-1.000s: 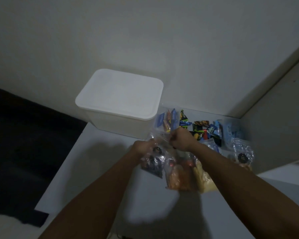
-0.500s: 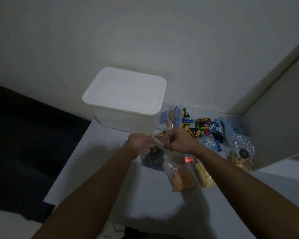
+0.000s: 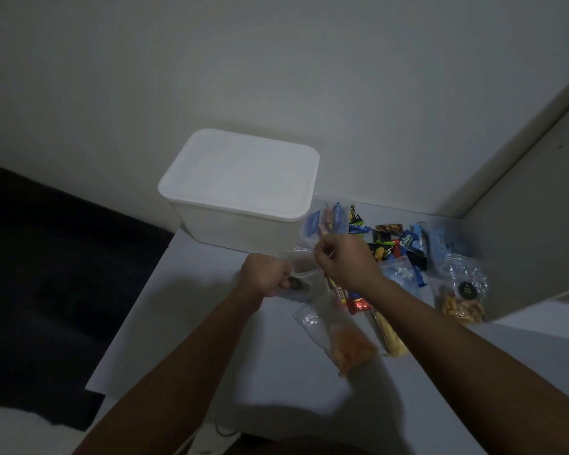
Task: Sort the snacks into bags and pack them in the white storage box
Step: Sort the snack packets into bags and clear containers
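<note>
Left hand (image 3: 266, 274) fisted on clear bag (image 3: 301, 269) edge, right hand (image 3: 344, 262) pinching its top — loose snacks (image 3: 388, 239) far right, lidded white box (image 3: 243, 188) far left on table (image 3: 184, 323).

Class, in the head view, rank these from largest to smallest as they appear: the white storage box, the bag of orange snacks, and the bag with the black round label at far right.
1. white storage box
2. bag of orange snacks and bag with the black round label: too alike to rank.
</note>
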A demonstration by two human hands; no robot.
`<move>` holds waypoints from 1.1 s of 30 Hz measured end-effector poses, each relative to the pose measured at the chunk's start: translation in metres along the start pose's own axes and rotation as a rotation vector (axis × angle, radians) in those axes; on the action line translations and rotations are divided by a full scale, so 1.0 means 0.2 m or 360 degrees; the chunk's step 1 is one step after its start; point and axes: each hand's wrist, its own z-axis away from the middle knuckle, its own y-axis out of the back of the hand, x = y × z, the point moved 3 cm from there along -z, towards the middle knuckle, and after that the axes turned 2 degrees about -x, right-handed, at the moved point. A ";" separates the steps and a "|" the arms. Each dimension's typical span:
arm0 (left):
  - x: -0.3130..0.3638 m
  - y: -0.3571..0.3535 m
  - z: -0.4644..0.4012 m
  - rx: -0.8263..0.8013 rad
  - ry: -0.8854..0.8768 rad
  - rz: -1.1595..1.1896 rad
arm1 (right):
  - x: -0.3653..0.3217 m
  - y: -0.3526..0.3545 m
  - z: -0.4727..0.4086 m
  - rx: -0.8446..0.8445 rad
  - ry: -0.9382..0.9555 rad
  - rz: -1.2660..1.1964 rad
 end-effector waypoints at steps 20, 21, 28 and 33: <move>-0.01 0.07 0.02 0.0307 -0.0870 -0.0170 | -0.01 -0.01 -0.02 -0.0086 0.0092 -0.0090; -0.02 0.07 0.02 0.0277 -0.0939 -0.0217 | 0.00 0.00 -0.02 -0.0111 0.0092 -0.0101; -0.01 0.10 -0.01 0.0339 -0.1137 -0.0267 | 0.05 0.00 -0.02 -0.0169 0.0114 -0.0197; -0.03 0.09 -0.04 0.0402 -0.1217 -0.0351 | 0.06 -0.01 -0.01 -0.0192 0.0154 -0.0150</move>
